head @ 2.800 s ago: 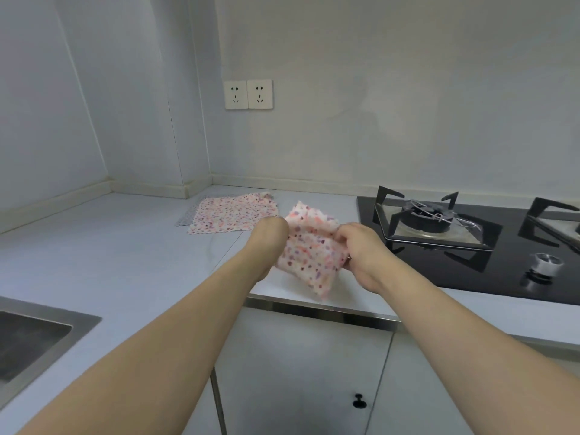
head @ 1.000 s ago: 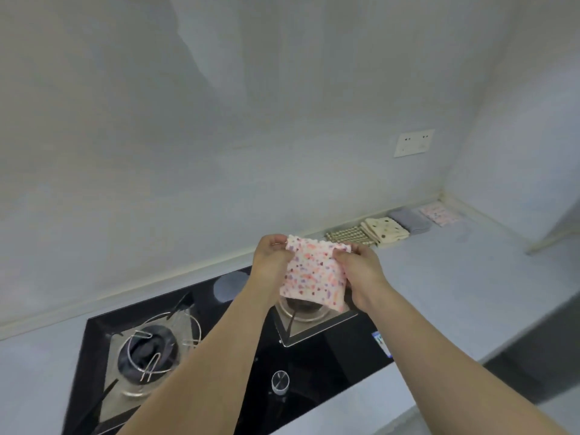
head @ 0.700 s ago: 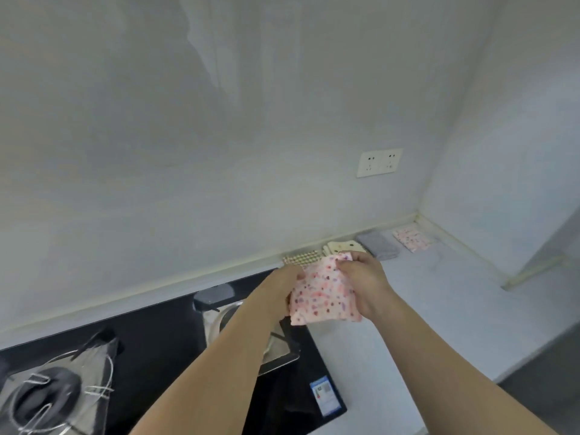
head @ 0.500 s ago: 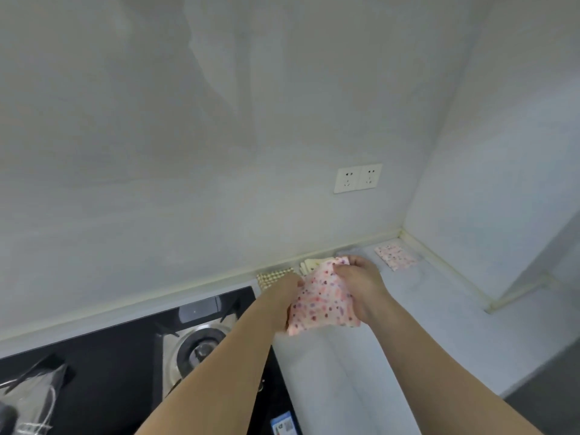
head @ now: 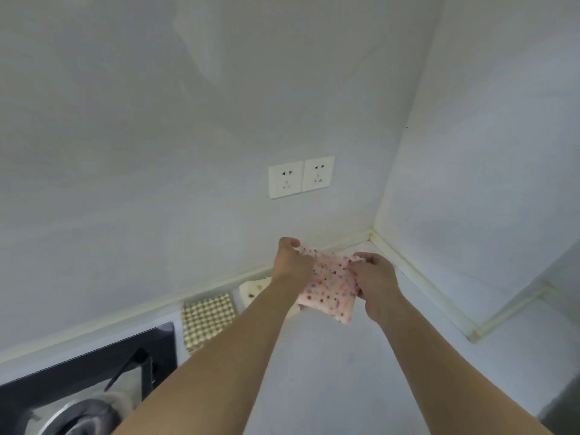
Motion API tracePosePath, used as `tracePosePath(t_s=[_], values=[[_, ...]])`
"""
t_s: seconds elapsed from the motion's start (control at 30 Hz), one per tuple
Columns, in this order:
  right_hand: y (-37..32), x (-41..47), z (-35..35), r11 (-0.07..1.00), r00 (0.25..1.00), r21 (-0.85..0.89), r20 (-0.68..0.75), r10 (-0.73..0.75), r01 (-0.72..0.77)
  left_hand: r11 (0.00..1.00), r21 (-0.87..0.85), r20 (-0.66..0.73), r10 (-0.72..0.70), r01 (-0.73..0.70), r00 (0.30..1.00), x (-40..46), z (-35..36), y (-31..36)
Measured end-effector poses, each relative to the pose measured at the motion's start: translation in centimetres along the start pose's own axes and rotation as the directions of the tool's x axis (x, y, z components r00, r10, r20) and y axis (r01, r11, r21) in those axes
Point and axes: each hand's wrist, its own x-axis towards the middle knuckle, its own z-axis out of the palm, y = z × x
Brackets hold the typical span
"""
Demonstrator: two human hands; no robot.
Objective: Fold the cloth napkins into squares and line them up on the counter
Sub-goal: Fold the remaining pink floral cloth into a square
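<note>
A folded pink napkin with small coloured dots (head: 329, 284) hangs above the white counter (head: 339, 365) near the back wall. My left hand (head: 292, 262) pinches its upper left corner and my right hand (head: 375, 277) grips its right edge. On the counter by the wall lie a folded checked napkin (head: 207, 318) and, to its right, a folded cream napkin with dots (head: 254, 288), partly hidden by my left forearm. Whatever lies behind the pink napkin is hidden.
A black gas hob (head: 84, 387) with a burner fills the lower left. A double wall socket (head: 301, 176) sits above the hands. The walls meet in a corner (head: 375, 233) just right of the hands, and the counter turns to the right there.
The view has swung right from the hob to the counter corner. Both hands carried the pink napkin that way and now hold it over the row of folded napkins.
</note>
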Motion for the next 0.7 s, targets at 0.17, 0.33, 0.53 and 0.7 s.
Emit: tracePosePath(t_s=[0.17, 0.33, 0.53, 0.7], values=[[2.8, 9.8, -3.7, 0.993, 0.993, 0.004, 0.006, 0.119, -0.119, 0.945, 0.271, 0.046, 0.177, -0.183, 0.983, 6.4, 7.8, -0.4], [5.5, 18.4, -5.0, 0.982, 0.983, 0.038, -0.006, 0.183, -0.182, 0.759, 0.514, 0.198, 0.348, -0.399, 0.916, 14.4, 14.0, -1.3], [8.4, 26.2, -6.7, 0.988, 0.992, -0.106, -0.053, 0.111, -0.116, 0.486, 0.659, 0.456, 0.35, -0.574, 0.818, 22.2, 20.7, -4.1], [11.5, 30.6, -8.0, 0.841, 0.99, -0.527, -0.003, -0.142, 0.119, 0.393, 0.664, 0.528, 0.356, -0.636, 0.772, 26.7, 24.6, -6.4]])
